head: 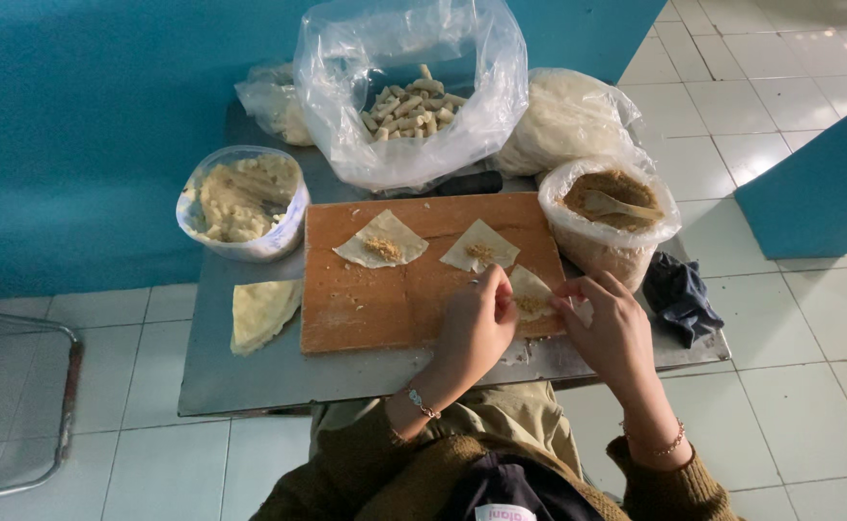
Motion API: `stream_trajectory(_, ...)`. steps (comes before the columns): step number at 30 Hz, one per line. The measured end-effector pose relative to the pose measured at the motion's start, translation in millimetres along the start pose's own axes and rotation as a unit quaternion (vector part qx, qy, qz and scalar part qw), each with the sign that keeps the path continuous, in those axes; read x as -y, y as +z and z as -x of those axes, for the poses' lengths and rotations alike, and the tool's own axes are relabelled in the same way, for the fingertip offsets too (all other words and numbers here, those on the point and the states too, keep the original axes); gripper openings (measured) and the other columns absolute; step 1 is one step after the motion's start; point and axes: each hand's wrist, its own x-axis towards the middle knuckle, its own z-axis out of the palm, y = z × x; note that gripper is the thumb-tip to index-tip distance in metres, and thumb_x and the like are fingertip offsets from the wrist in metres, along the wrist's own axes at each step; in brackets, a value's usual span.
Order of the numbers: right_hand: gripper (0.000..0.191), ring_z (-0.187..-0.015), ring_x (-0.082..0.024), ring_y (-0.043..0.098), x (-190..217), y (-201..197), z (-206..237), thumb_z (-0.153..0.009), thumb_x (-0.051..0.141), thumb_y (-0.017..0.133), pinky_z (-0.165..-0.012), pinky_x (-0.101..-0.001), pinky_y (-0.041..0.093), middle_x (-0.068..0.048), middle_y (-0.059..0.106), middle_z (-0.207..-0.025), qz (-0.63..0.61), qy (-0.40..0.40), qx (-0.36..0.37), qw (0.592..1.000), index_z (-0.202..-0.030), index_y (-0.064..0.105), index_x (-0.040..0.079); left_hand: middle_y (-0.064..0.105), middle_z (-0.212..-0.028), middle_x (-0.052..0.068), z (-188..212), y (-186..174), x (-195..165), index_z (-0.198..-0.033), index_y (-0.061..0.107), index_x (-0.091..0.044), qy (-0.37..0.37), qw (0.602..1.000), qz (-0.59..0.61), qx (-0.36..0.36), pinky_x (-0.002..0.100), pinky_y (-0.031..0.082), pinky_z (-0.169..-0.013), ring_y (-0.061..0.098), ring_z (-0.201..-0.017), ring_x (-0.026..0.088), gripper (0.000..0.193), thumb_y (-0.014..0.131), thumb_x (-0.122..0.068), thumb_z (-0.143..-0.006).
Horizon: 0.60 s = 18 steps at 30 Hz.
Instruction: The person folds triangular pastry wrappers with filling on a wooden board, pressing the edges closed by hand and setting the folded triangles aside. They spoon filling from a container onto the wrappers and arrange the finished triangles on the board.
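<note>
Head view: two hands fold a filled pastry wrapper at the near right corner of a wooden board.

The left hand (477, 328) and right hand (612, 333) both pinch the edges of the folded wrapper (530, 292), fingertips closed on it from either side. It lies on the board (385, 304), beside two more open wrappers (382, 239) (480, 247) with filling. Around the board on the metal table (250, 381) sit a tub of brown filling (609, 217), a bowl of pale paste (243, 201), a stack of wrappers (261, 314), a bag of finished rolls (412, 106) and a dark cloth (679, 297).
</note>
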Motion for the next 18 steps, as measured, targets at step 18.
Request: stream_trajectory(18,0.031,-0.081,-0.016,0.074,9.8,8.6,4.5,-0.088,0.008,0.077,-0.075,-0.0290,0.058,-0.006,0.075,-0.093,-0.154,-0.006,-0.060,0.986,-0.118,0.071,0.009,0.067,-0.103,0.020,6.9,0.9,-14.1,-0.124,0.058,0.000,0.112,0.989,-0.081,0.043,0.047,0.050,-0.083,0.065,-0.098,0.041,0.036,0.065,0.001,-0.088)
